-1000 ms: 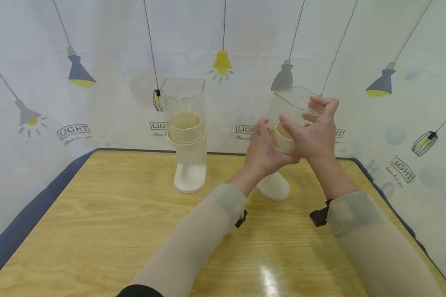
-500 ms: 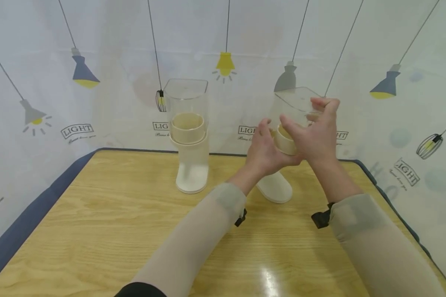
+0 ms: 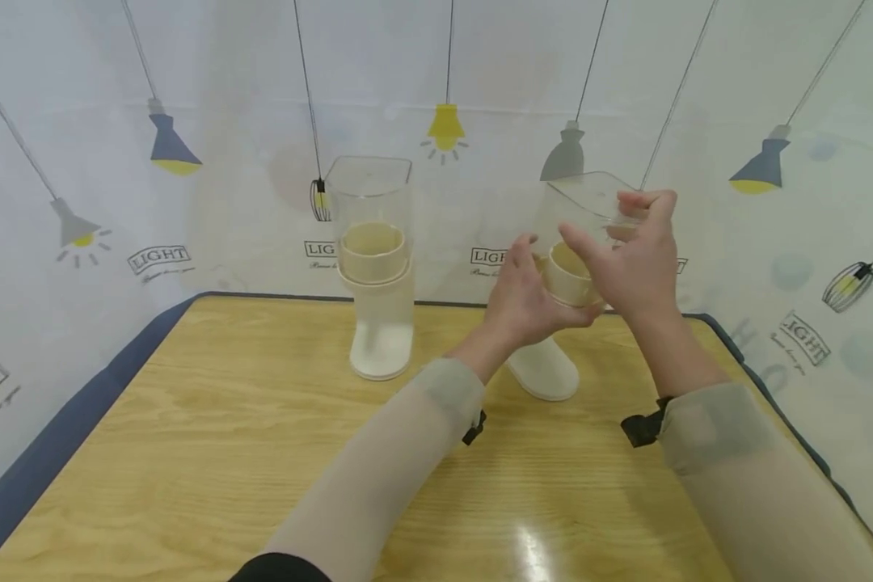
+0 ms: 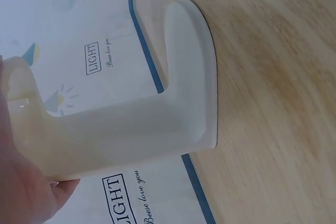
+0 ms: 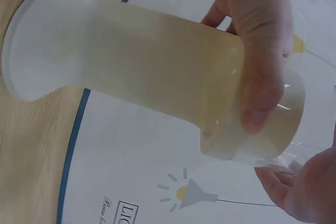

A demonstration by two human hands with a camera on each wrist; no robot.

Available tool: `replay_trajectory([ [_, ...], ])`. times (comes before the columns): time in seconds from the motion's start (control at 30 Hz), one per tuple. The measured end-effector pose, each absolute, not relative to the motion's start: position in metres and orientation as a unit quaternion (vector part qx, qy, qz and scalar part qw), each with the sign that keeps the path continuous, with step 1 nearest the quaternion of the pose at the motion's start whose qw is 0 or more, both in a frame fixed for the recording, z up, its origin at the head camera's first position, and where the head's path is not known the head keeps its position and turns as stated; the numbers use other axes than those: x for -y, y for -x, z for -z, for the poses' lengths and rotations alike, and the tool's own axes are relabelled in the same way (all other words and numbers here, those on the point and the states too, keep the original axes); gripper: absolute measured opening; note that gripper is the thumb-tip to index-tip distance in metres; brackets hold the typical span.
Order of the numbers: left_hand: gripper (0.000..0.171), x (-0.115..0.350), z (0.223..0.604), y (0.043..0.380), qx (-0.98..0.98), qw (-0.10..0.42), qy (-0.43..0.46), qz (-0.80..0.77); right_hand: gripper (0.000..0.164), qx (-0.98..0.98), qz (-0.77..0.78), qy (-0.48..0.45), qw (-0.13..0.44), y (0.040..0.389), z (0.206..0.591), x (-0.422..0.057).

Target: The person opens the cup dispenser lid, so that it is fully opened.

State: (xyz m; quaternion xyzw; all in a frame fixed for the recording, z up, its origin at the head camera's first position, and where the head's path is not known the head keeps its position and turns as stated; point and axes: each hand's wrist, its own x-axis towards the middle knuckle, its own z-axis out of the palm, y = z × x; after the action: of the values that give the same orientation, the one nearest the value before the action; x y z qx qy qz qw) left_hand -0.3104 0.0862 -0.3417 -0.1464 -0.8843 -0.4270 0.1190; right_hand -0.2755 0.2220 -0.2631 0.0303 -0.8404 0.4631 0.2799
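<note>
Leftmost we log a cream stand (image 3: 381,356) topped by a clear container (image 3: 371,174), untouched. Next, the left hand (image 3: 525,295) curls round the collar (image 3: 571,283) of the second stand (image 3: 546,368), its foot on the table (image 3: 189,453). Then the right hand (image 3: 636,267), bent fingers and thumb gripping the second container (image 3: 585,194); fully seated or not, we can't tell. We'd call this adjusting that container; next move calls for steadying the stand. Backdrop (image 3: 225,162) repeats "LIGHT", script (image 4: 140,198) beneath: "Beese love you"; no readable brand on either stand.
</note>
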Motion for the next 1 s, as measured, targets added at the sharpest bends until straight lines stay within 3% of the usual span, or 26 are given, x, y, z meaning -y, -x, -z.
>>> replay_trajectory([
  [0.4, 0.138, -0.0843, 0.3410, 0.3116, 0.886, 0.128, 0.150, 0.419, 0.081, 0.842, -0.471, -0.029, 0.262, 0.2748, 0.2576, -0.2230],
  [0.6, 0.138, -0.0844, 0.3413, 0.3117, 0.887, 0.130, 0.162, 0.412, 0.092, 0.857, -0.441, -0.041, 0.265, 0.2702, 0.2564, -0.2230],
  [1.0, 0.140, -0.0832, 0.3398, 0.3100, 0.891, 0.116, 0.166, 0.406, 0.092, 0.858, -0.450, -0.057, 0.241, 0.2659, 0.2579, -0.2284],
])
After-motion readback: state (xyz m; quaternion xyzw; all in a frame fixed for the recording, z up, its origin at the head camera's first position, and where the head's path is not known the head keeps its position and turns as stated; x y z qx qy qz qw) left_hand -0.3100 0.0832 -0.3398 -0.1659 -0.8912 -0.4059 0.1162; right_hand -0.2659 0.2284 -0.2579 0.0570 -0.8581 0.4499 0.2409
